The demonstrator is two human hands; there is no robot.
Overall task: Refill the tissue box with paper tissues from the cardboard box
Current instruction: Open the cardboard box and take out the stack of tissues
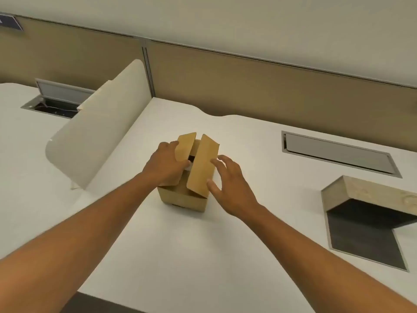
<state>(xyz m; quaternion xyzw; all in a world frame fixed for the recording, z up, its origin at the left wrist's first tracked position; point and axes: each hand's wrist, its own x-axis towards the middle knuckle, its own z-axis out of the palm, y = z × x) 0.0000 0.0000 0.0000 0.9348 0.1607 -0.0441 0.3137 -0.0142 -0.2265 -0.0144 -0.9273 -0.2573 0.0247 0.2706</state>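
Head view: parting flaps of cardboard box [184,199] mid-tabletop, left hand [165,164] curling round left flap [184,152], right hand [228,177] spread loosely beside right flap [202,164], gripping nothing, apparently exposing tissues for tissue box [370,199] near tabletop's right edge.

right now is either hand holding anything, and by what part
The left hand grips the left top flap of the cardboard box. The right hand is spread open against the right flap, gripping nothing.

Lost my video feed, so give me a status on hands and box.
Left hand gripping left flap of cardboard box. Right hand open against right flap. Flaps partly raised. Nothing obstructing.
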